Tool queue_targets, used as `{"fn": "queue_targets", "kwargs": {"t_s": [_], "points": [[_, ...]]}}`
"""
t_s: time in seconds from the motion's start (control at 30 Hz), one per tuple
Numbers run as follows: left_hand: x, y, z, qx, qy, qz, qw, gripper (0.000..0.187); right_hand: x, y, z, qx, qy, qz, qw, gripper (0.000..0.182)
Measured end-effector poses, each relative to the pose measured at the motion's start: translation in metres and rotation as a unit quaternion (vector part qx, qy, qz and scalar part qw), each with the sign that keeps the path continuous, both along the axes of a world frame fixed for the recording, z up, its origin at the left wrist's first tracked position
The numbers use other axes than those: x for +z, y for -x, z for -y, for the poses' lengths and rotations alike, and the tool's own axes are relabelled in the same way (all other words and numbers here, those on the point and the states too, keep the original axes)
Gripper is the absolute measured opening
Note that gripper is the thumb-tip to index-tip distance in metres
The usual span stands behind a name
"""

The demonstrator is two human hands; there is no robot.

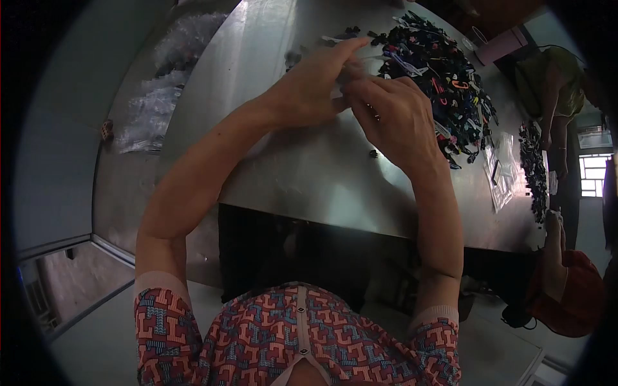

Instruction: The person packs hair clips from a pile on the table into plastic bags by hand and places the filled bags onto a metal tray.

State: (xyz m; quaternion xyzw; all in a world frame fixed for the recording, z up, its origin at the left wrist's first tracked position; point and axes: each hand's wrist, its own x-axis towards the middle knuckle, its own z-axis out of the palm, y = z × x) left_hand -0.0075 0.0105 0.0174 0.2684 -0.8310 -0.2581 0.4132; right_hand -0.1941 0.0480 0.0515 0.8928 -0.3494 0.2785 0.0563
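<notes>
My left hand (318,83) and my right hand (399,116) meet above the metal table (283,174), fingers bent toward each other. The fingers of both hands are closed in a pinch. A pale, see-through bit seems to show between them, but blur and the fingers hide what it is. Just beyond my right hand lies a big pile of small hair clips (444,71), mostly black with some red, orange and white ones. Several dark clips lie loose past my left hand. One small dark piece (374,154) sits on the metal below my right hand.
Clear plastic bags (151,116) are heaped at the left. A flat clear bag (502,174) lies right of the pile, near a second strip of dark clips (533,174). Co-workers are at the right edge, one in a red top (570,296). A pink box (502,46) stands at the far right.
</notes>
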Motion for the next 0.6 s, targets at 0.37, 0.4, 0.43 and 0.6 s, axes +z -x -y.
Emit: {"fn": "queue_targets", "kwargs": {"t_s": [0.37, 0.4, 0.43, 0.6], "points": [[-0.0064, 0.0033, 0.0023, 0.064, 0.027, 0.008, 0.998, 0.078, -0.0047, -0.007, -0.0031, -0.022, 0.0, 0.033, 0.999, 0.016], [-0.0054, 0.0028, 0.0027, 0.061, 0.02, 0.009, 0.998, 0.076, -0.0047, -0.0075, -0.0032, -0.022, 0.0, 0.033, 0.999, 0.016], [-0.0064, 0.0026, 0.0031, 0.062, 0.02, 0.009, 0.998, 0.076, -0.0045, -0.0083, -0.0036, -0.024, 0.001, 0.032, 0.999, 0.016], [-0.0041, 0.0019, 0.0022, 0.076, -0.021, 0.008, 0.997, 0.073, 0.0003, -0.0076, -0.005, -0.026, -0.004, 0.015, 1.0, 0.014]]}}
